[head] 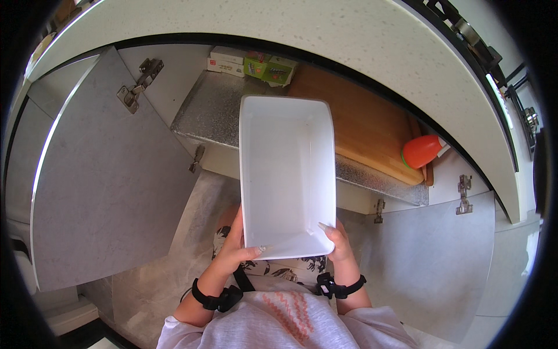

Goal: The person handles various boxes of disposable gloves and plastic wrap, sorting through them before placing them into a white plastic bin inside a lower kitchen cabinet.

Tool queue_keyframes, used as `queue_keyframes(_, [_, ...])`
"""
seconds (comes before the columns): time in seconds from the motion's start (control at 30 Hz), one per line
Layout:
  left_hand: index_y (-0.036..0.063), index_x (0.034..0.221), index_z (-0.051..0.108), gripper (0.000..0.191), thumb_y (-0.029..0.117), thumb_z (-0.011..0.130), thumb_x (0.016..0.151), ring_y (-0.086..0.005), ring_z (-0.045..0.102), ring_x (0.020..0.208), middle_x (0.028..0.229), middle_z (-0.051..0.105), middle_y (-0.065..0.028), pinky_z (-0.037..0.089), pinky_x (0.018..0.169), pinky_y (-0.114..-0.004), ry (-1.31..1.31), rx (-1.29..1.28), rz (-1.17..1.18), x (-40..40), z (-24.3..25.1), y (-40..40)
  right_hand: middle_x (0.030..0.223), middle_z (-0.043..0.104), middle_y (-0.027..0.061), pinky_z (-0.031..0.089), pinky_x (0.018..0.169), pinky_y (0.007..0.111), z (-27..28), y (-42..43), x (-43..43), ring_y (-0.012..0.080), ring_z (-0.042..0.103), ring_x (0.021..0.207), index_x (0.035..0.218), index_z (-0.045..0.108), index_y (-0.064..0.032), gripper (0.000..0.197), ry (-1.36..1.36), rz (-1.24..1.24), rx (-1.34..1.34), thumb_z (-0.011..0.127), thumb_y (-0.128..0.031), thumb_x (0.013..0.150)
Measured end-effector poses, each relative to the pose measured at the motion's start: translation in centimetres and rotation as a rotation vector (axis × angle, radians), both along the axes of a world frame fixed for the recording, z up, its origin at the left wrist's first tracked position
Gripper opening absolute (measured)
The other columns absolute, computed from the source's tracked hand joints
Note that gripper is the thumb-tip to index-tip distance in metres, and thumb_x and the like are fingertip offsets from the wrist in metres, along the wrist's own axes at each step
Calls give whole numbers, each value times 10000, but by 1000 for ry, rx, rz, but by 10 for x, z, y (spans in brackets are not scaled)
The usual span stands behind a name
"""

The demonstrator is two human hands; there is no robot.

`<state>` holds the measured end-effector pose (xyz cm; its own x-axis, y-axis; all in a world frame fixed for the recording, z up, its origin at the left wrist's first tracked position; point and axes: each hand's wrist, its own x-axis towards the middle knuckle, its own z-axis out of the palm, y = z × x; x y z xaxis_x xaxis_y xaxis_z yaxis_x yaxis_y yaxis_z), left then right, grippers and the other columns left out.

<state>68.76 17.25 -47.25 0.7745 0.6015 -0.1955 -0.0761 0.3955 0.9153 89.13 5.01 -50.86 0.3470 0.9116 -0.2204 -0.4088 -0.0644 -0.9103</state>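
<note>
A white, empty rectangular plastic bin (283, 165) is held in front of the body, its open side facing the camera. My left hand (237, 246) grips its near left corner, thumb over the rim. At the near right corner, my right hand (339, 242) holds the bin with the thumb inside the edge. Past the bin lies a foil-lined cabinet shelf (209, 109). A wooden board (362, 126) rests on the shelf, and an orange bottle (420, 151) lies towards its right end. Green boxes (269, 69) and a white box (226, 61) stand at the back left.
Grey cabinet doors stand open at the left (117, 174) and right (427, 257), with metal hinges. A speckled countertop (261, 22) curves above the shelf. Part of a gas hob (475, 35) shows at the upper right. Below is a grey tiled floor (148, 288).
</note>
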Motion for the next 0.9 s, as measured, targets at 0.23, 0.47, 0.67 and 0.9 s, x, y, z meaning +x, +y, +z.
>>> queue_keyframes(0.23, [55,1380,121,1037,269,682,535,-229,254,1257,1363,257,-116,201,1023,-358,-34,-6,-26,-24,-28,3,1052,526,101,409,816,294,-11,-10,1,199,512,972,1181,415,29,678,-282,4,131,615,-290,618])
queue_keyframes(0.47, [21,1171,460,709,238,749,561,-220,483,1043,1113,532,-106,373,893,-339,197,178,-337,-58,-35,2,1330,315,111,166,1025,330,19,-13,-18,204,262,1246,1347,187,16,1020,-158,307,227,715,-256,518])
queue_keyframes(0.67, [8,1142,476,661,208,754,577,-204,500,1011,1090,543,-96,396,861,-338,91,122,-225,-44,-32,8,1414,189,110,130,1045,340,28,2,-11,209,187,1299,1380,113,-22,1046,-143,238,237,714,-185,540])
queue_keyframes(0.9, [-14,1193,415,746,244,735,571,-217,503,1026,1119,524,-107,396,869,-341,83,55,-199,-50,-45,13,1418,189,110,274,997,356,13,1,-12,218,242,1279,1390,109,-66,988,-133,263,213,703,-163,607])
